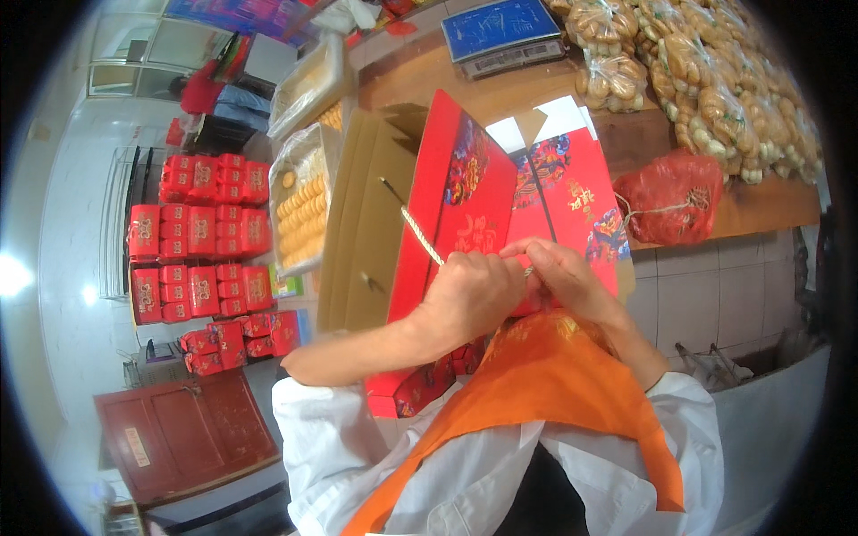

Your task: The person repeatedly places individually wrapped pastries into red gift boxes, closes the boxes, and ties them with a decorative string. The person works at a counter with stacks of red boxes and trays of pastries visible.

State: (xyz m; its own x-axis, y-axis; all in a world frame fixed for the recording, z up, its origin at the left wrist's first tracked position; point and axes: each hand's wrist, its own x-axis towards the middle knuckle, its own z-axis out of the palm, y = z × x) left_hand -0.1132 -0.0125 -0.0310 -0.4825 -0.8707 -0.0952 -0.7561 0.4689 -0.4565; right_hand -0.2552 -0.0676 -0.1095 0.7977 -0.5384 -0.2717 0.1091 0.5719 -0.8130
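Note:
In front of me a red printed cardboard gift box (474, 223) stands open, its brown inner flaps (349, 241) spread toward the left. A cream twisted cord (420, 235) runs out of a hole in its red side to my hands. My left hand (478, 288) is closed around this cord in a fist. Close beside it, my right hand (565, 275) pinches the cord's short end between thumb and fingers. Under my hands, part of the box is hidden. Another red printed cardboard piece (579, 183) with white flaps lies just beyond my right hand.
Left of the box are trays of round biscuits (302, 210). Stacked red gift boxes (201, 234) fill the far left. On the wooden table (407, 67) sit a blue-topped scale (500, 31), a red plastic bag (670, 196) and heaped bagged baked goods (706, 80).

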